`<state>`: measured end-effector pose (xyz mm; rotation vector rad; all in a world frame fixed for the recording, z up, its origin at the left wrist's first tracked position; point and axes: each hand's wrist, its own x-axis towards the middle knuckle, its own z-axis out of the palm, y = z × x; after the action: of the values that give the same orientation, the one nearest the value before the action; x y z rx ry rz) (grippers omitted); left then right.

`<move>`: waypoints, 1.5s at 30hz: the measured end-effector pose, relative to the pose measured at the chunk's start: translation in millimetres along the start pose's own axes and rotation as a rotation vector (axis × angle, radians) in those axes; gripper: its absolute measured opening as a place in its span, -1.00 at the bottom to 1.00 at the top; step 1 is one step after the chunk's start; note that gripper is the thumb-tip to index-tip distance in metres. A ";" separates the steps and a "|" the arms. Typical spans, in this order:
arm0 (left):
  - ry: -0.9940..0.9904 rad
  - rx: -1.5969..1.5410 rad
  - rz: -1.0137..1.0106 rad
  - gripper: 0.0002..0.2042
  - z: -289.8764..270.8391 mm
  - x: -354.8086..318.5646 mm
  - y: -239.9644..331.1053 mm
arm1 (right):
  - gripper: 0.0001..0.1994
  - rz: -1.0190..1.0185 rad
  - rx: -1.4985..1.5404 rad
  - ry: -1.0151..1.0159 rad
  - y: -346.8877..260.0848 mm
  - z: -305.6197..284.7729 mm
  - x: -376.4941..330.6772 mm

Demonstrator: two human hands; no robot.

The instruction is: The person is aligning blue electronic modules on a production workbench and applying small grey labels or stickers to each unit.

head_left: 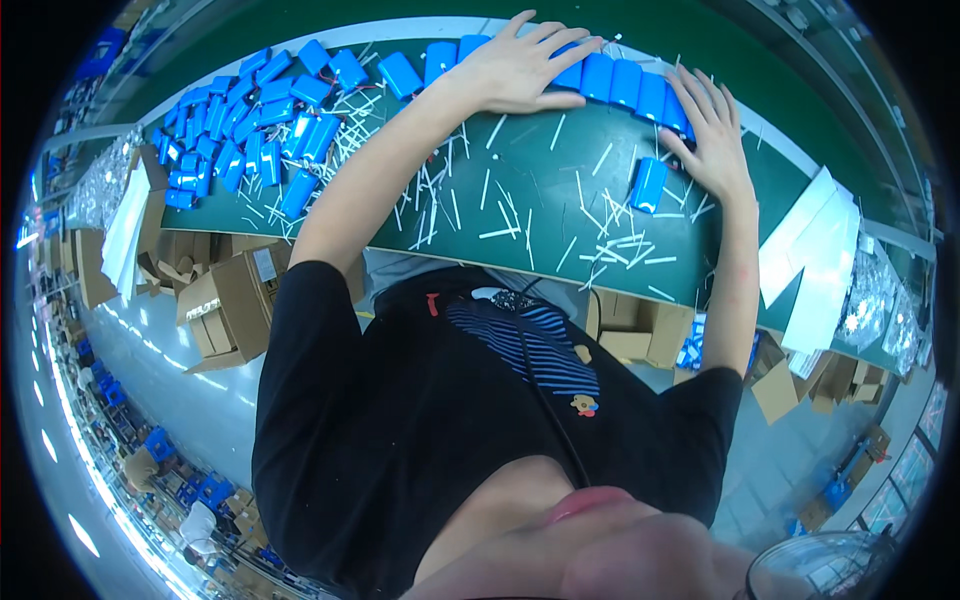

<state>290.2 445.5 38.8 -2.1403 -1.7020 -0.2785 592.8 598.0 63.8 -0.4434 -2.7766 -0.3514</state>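
Battery packs lined along the far worktop edge under my flat, spread hands; one stray pack and a left heap remain unaligned.

1 head-worn fisheye view, looking steeply down over chest, close to green worktable.

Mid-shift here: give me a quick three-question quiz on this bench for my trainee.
1. True or false: the left hand lies flat on the row of blue packs.
2. What litters the green table? A) screws B) white strips C) coins
3. Fill in: the single blue pack lies beside the ___ hand.
Key: 1 true; 2 B; 3 right, the right hand.
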 end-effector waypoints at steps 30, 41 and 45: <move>-0.234 -0.025 -0.193 -0.22 -37.2 -103.7 -99.9 | -0.28 0.269 0.557 0.004 -101.2 -37.6 -47.5; -0.116 -0.012 -0.108 -0.36 -41.8 -95.0 -92.1 | -0.23 0.525 0.596 0.208 -8.7 -41.7 -68.8; -0.113 -0.004 -0.169 -0.41 -70.9 -100.6 -80.0 | -0.25 0.483 0.340 0.104 23.0 -45.0 -57.9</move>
<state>194.5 341.3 78.0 -2.0524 -1.9517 -0.2115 664.6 591.3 90.3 -0.9424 -2.4514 0.2006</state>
